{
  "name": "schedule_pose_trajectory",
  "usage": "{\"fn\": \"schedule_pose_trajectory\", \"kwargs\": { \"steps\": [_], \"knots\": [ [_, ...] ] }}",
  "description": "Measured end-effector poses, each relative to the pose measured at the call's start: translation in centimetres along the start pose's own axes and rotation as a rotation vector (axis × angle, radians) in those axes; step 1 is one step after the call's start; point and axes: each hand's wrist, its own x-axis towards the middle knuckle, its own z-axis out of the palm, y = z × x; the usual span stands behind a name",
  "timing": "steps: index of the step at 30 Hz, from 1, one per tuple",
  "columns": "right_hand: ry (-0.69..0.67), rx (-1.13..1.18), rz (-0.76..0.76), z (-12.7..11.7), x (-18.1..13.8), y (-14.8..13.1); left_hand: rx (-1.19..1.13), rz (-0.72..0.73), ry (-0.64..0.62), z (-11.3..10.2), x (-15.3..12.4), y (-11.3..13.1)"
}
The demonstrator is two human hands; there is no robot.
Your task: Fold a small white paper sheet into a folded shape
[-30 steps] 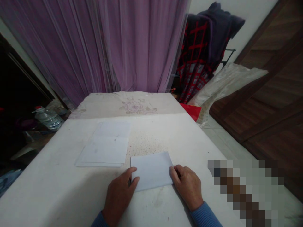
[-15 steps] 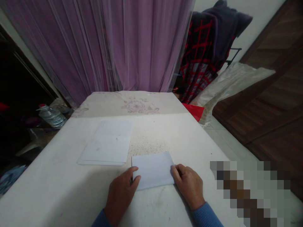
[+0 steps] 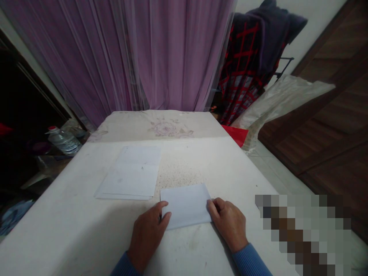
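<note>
A folded white sheet of paper (image 3: 186, 206) lies on the table before me, turned slightly. My left hand (image 3: 151, 230) holds its left edge, with thumb and forefinger a little apart over the edge and the other fingers hidden. On the right edge, my right hand (image 3: 227, 220) pinches the paper between thumb and curled fingers. To the left and farther off rests a small stack of larger white sheets (image 3: 132, 176), slightly out of line, with a crease across the top one.
Dark specks (image 3: 179, 174) are scattered on the white table cover (image 3: 227, 165). A flowered cloth (image 3: 132, 126) shows at the far end, before purple curtains (image 3: 172, 53). On the left stands a plastic bottle (image 3: 63, 141); on the right are a red item (image 3: 237, 134) and a pale plastic sheet (image 3: 281, 99).
</note>
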Motion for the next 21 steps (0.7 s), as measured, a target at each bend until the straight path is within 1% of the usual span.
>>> {"fn": "schedule_pose_trajectory", "kwargs": {
  "steps": [9,21],
  "knots": [
    [0.030,-0.003,-0.007,0.19,-0.11,0.05,-0.005,-0.006,-0.002,-0.31,0.12,0.26],
    [0.003,0.004,-0.003,-0.01,-0.14,0.09,-0.009,0.001,0.007,-0.33,-0.03,0.44]
  ]
}}
